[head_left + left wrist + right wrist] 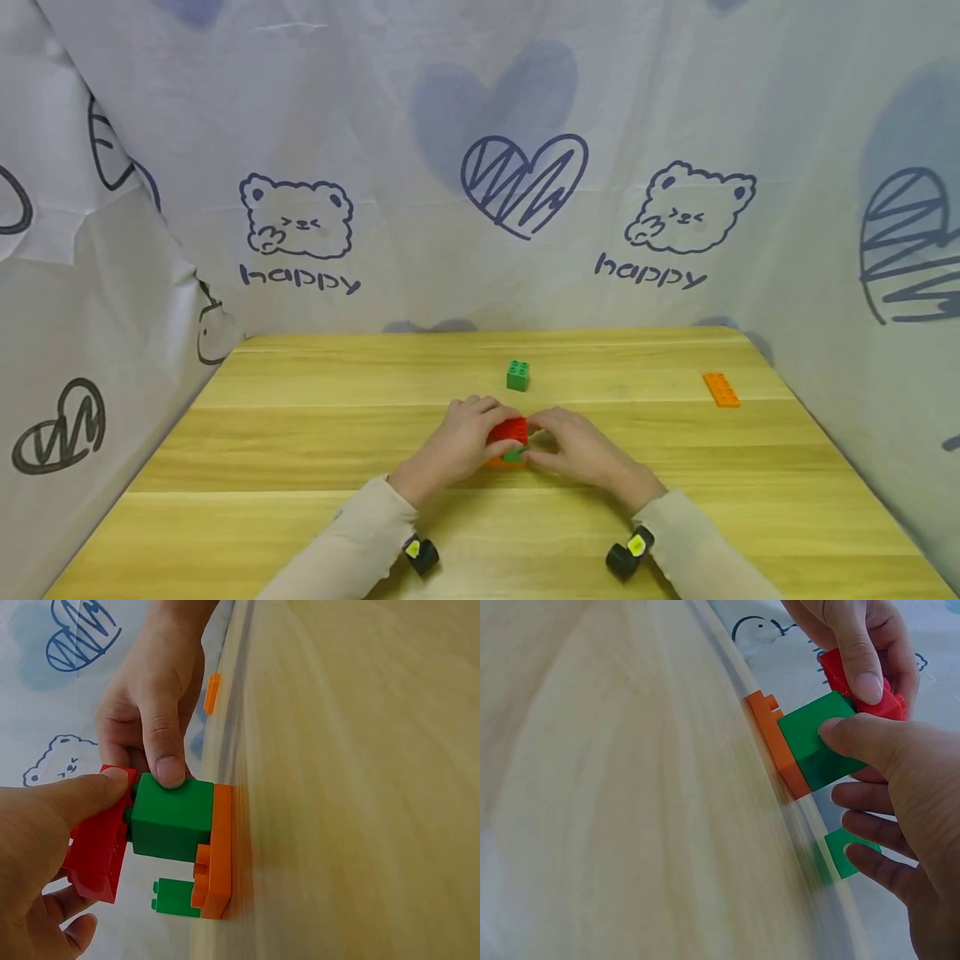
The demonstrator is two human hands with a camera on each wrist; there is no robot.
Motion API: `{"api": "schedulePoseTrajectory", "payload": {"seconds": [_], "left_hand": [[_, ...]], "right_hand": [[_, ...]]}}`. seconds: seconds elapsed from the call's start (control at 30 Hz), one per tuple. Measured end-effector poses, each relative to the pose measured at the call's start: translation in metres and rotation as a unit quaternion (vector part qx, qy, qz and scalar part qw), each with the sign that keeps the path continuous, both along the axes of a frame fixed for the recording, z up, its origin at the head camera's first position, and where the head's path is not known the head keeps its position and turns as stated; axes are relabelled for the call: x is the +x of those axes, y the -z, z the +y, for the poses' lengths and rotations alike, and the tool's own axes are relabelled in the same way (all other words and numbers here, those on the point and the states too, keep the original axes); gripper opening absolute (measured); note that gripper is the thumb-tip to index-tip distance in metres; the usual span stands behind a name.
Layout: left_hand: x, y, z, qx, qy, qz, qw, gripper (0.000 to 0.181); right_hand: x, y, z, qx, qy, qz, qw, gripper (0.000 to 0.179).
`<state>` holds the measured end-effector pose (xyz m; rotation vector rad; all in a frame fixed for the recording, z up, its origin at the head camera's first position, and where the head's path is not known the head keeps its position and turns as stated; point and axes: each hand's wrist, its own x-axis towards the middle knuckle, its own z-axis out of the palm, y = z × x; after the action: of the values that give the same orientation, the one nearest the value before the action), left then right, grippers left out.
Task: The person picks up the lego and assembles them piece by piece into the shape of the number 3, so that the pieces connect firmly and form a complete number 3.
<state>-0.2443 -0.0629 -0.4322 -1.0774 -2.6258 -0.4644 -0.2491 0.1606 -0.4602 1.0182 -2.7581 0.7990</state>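
Note:
My left hand (pixel 459 443) grips a red toy building brick (pixel 103 851) between thumb and fingers. The red brick is tilted over the studs of a green block (pixel 171 814), partly touching them. That green block stands on one end of an orange plate (pixel 220 859), which lies flat on the table with some of its studs showing. My right hand (pixel 581 448) holds the green block, its thumb pressed on the near face and a finger behind it. The remaining right fingers (pixel 885 825) are spread apart. In the head view, both hands partly cover the stack.
Behind the stack, a second green block (pixel 517 377) stands on the wooden table (pixel 337 417). Another orange plate (pixel 722 390) lies toward the far right edge. A printed cloth (pixel 397 167) hangs behind and at the sides.

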Motion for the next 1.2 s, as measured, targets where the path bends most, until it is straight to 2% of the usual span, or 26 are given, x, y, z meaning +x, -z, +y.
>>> {"api": "schedulePoseTrajectory", "payload": {"seconds": [0.13,0.33,0.47,0.6,0.83,0.93,1.2], "left_hand": [[-0.001,-0.0003,0.0005,-0.003,0.001,0.004,1.0,0.039],[-0.0016,-0.0024,0.0,0.005,0.002,-0.022,0.9997,0.04],[-0.0028,-0.001,-0.0004,0.005,0.004,-0.028,0.9996,0.041],[-0.0026,0.0021,-0.0002,0.005,0.005,-0.014,0.9999,0.041],[-0.0001,0.0014,-0.0004,-0.016,0.012,0.053,0.9984,0.039],[0.0011,0.0025,-0.0012,-0.015,0.014,0.06,0.998,0.04],[-0.0032,0.0064,-0.0048,0.014,0.027,0.022,0.9993,0.043]], "right_hand": [[-0.0008,0.0,0.0001,-0.004,-0.006,-0.002,1.0,0.036],[-0.0012,0.0,0.0004,-0.012,-0.013,-0.011,0.9998,0.033],[-0.0014,-0.0006,0.0,-0.016,-0.014,-0.02,0.9996,0.033],[-0.0023,-0.0001,-0.0005,-0.015,-0.017,-0.019,0.9996,0.031],[-0.0026,0.0004,-0.0007,-0.017,-0.016,-0.019,0.9995,0.032],[-0.0023,0.0012,-0.0007,-0.016,-0.015,-0.022,0.9995,0.033],[-0.0035,0.0008,-0.0015,-0.023,-0.018,-0.02,0.9994,0.031]]}}
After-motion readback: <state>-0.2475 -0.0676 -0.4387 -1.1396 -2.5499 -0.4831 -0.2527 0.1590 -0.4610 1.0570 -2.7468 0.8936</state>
